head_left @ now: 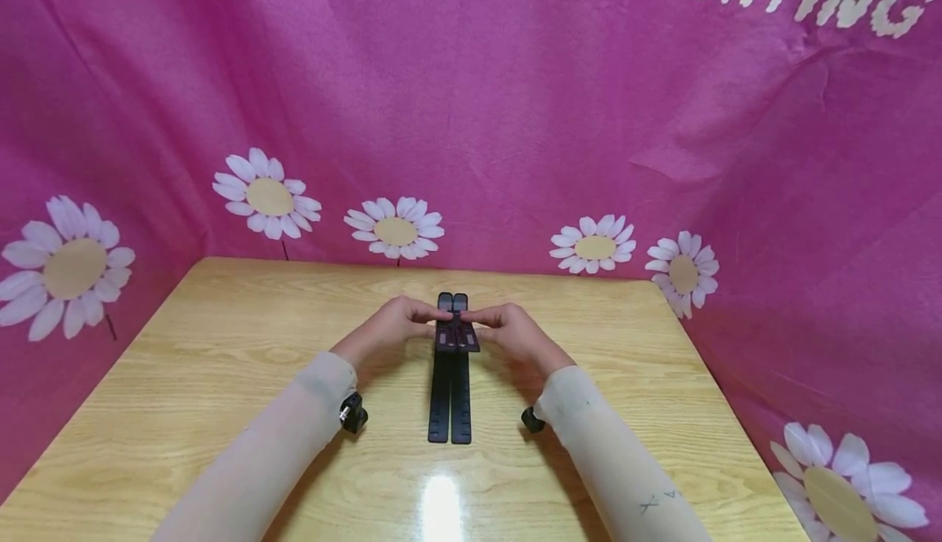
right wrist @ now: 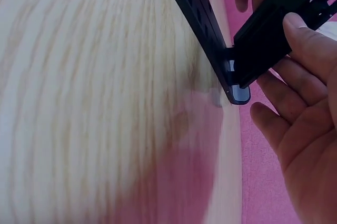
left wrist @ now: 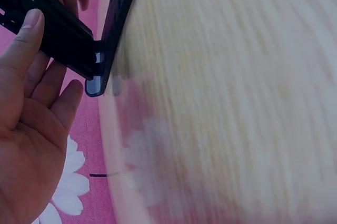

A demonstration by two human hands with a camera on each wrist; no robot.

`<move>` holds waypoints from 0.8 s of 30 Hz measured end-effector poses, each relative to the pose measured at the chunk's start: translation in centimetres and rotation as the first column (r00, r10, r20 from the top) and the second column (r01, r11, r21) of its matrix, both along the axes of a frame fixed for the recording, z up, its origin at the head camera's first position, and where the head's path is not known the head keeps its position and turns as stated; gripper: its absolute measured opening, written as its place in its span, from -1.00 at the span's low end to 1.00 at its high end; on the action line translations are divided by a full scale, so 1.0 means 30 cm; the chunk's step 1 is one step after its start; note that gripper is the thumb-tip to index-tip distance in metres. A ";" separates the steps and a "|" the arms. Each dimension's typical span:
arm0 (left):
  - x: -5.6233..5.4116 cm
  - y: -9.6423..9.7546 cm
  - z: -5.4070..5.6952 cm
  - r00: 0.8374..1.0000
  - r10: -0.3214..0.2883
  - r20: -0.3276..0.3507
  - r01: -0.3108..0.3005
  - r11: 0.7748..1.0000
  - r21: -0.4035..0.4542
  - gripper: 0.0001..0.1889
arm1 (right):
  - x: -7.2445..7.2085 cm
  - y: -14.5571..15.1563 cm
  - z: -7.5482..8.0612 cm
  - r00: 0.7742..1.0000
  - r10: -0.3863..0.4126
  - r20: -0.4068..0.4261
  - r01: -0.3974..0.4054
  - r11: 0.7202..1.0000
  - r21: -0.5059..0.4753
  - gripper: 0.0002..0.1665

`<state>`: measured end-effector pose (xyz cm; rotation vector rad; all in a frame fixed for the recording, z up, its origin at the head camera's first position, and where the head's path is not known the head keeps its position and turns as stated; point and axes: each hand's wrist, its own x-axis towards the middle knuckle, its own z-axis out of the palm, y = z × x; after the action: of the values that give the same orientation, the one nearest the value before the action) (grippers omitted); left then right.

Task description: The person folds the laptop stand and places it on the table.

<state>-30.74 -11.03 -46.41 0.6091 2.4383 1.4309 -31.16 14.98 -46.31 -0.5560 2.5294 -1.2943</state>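
A black folding laptop stand [head_left: 460,399] stands in the middle of the wooden table, its two long legs side by side and pointing toward me. From the far end of the legs rises a hinged upper part [left wrist: 68,39], tilted up at an angle. My left hand [head_left: 393,328] grips this part from the left, thumb on the near face and fingers behind it. On the right side my right hand [head_left: 515,333] grips it the same way, as the right wrist view shows with the thumb on the black frame [right wrist: 263,45]. Some fingertips are hidden behind the stand.
The wooden table [head_left: 221,346] meets a pink cloth [head_left: 500,117] printed with daisies at its back and sides. A bright light reflection [head_left: 441,509] lies on the near tabletop. Small black mounts [head_left: 353,413] sit at both wrists.
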 end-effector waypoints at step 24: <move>0.013 -0.002 -0.034 0.999 -0.035 0.023 0.035 0.999 -0.031 -0.57 | -0.008 -0.018 -0.013 0.988 0.149 -0.047 -0.143 0.982 0.123 -0.49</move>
<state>-30.34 -11.09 -47.43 0.6224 2.4158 1.3763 -31.39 14.44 -46.71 -0.7460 2.5361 -1.0835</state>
